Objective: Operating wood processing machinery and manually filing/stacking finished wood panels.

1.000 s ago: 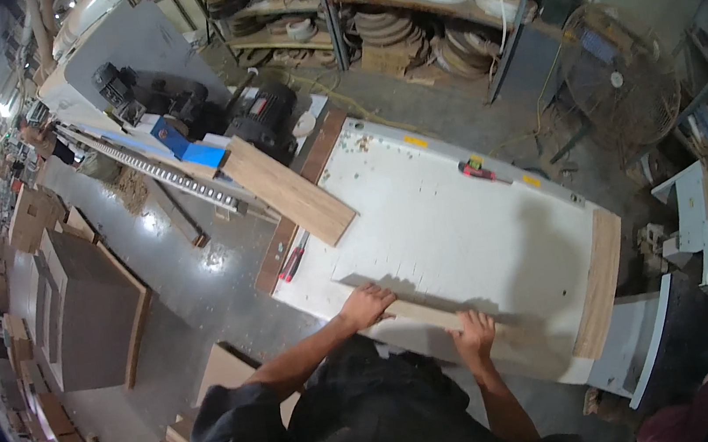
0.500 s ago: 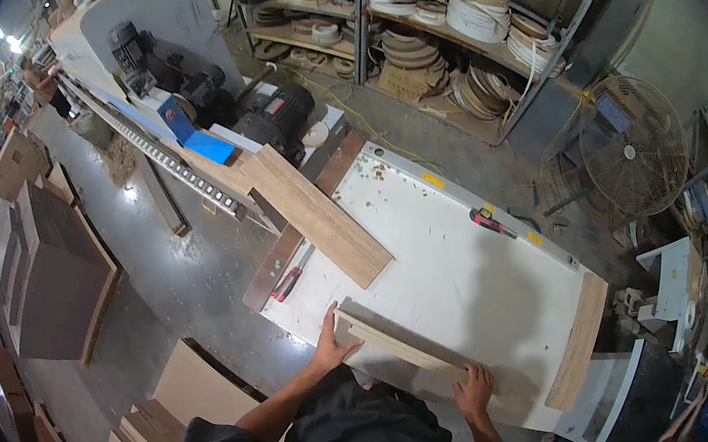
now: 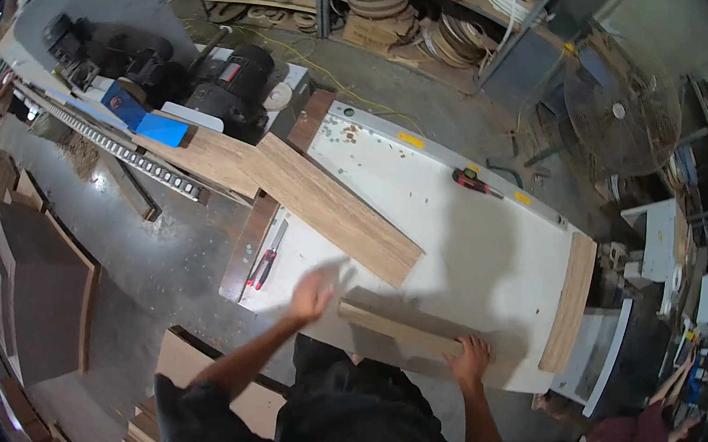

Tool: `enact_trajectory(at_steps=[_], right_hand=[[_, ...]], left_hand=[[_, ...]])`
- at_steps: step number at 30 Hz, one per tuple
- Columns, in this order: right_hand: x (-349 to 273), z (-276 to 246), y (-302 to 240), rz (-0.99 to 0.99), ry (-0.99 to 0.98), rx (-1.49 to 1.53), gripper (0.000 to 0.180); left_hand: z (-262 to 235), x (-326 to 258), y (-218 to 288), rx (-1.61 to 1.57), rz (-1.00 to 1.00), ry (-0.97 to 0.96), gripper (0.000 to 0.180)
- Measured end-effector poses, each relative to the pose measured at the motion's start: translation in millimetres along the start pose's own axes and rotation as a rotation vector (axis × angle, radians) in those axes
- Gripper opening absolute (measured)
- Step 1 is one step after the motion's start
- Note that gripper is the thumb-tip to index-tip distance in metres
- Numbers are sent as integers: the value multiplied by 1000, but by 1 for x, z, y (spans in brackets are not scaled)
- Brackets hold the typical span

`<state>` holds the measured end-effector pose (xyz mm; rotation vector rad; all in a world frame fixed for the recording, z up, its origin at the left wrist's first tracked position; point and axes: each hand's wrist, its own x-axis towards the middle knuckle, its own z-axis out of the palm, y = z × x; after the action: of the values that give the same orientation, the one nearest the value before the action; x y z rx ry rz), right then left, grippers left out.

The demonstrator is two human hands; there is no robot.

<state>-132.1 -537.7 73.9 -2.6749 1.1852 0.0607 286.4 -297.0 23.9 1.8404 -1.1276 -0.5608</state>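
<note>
Near the front edge of the white worktable [image 3: 464,252], a narrow wooden board [image 3: 398,329] stands on its long edge with its pale top edge showing. My right hand [image 3: 470,359] grips its right end, fingers over the top edge. Off the board's left end, my left hand [image 3: 312,297] is in the air; its fingers are smeared by motion, so their hold cannot be told. Beyond it, a wood-grain panel [image 3: 339,209] lies across the table's left end. Beside the left hand lie red-and-black-handled tools [image 3: 264,269].
A machine with black motors [image 3: 232,90] and a roller track [image 3: 119,144] joins the table's far left. A red-and-black tool [image 3: 475,181] lies near the metal fence [image 3: 443,157]. A wood strip [image 3: 569,305] covers the right end. A fan [image 3: 619,109] stands beyond; panels [image 3: 48,285] lean left.
My left hand has let go of the board's left end and moved up and left. My right hand stays on the right end. The view has shifted.
</note>
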Motion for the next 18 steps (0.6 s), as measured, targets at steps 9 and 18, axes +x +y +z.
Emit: enact_trajectory(at_steps=[9,18], right_hand=[[-9,11,0,30,63,-1,46],[-5,-7,-9,-78,110,-57,72]], left_hand=[[-41,278,-11,1063,-10,-446,92],[84,248,80,684,-114,-694,88]])
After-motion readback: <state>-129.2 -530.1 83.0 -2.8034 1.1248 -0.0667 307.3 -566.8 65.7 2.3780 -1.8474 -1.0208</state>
